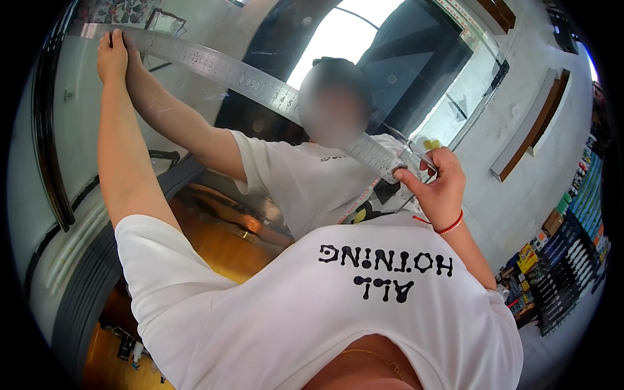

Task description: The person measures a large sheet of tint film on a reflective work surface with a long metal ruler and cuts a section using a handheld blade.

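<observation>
A long steel ruler [219, 68] lies slantwise across a reflective glass pane [195, 102]. At its upper left end, my left hand [112, 61] has its fingertips on the ruler, holding it at the glass. My right hand [438, 180] has its thumb on the ruler's lower right end; a slim shiny tool [425, 158] is between its fingers, its kind unclear. Just beyond this hand is a small yellow thing [432, 144]. A red and white marked tape [358, 202] shows below the ruler. The pane reflects a person in a white T-shirt, face blurred.
Brown and white strip samples [531, 126] are on the wall at right. Racks of packaged goods and tools [560, 253] line the far right. A grey ribbed band [92, 287] runs along the lower left. Dark glossy edging [46, 122] stands at far left.
</observation>
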`<state>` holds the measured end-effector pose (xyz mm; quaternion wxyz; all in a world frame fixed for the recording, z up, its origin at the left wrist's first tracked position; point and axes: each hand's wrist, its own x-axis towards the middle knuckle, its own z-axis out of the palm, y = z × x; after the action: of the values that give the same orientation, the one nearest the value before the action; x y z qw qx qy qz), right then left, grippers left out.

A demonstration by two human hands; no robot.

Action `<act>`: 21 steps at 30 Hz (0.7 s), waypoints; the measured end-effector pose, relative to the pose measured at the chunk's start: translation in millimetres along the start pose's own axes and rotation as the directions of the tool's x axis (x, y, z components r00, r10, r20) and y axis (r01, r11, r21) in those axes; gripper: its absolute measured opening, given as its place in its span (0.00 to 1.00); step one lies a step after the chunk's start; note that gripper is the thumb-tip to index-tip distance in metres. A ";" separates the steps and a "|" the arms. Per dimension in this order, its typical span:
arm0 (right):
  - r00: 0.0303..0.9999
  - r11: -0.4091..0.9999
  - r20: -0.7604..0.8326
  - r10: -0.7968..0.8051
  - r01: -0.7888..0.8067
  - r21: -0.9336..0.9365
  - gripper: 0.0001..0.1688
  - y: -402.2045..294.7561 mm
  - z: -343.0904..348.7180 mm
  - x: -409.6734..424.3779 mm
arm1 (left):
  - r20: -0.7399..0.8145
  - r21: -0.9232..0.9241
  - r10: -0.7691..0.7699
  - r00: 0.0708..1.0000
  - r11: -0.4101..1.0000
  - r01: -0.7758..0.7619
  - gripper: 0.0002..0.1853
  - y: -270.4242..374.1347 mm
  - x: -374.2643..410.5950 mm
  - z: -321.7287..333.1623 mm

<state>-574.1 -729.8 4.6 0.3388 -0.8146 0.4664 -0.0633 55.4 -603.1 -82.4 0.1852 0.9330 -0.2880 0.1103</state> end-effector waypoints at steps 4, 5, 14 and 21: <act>1.000 1.000 -0.002 0.004 -0.004 0.006 0.24 0.0 0.3 0.3 | 0.001 -0.003 0.008 1.000 1.000 -0.008 0.33 2.4 -0.2 -0.9; 1.000 1.000 -0.006 0.001 -0.001 0.005 0.24 0.5 0.4 0.1 | 0.005 -0.003 0.005 1.000 1.000 -0.005 0.33 3.6 -0.4 -1.5; 0.999 1.000 0.022 0.027 -0.028 0.011 0.23 -3.0 -2.5 2.1 | 0.082 -0.043 -0.074 0.994 0.996 0.078 0.35 20.2 -6.7 -11.8; 0.999 0.999 0.020 0.033 -0.033 0.043 0.23 -3.5 -1.1 1.7 | 0.068 -0.024 -0.052 0.996 0.998 0.054 0.36 13.0 -3.8 -9.1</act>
<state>-571.2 -730.5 7.2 0.3619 -0.7999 0.4750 -0.0598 43.9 -607.4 -71.7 0.1902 0.9411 -0.2707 0.0700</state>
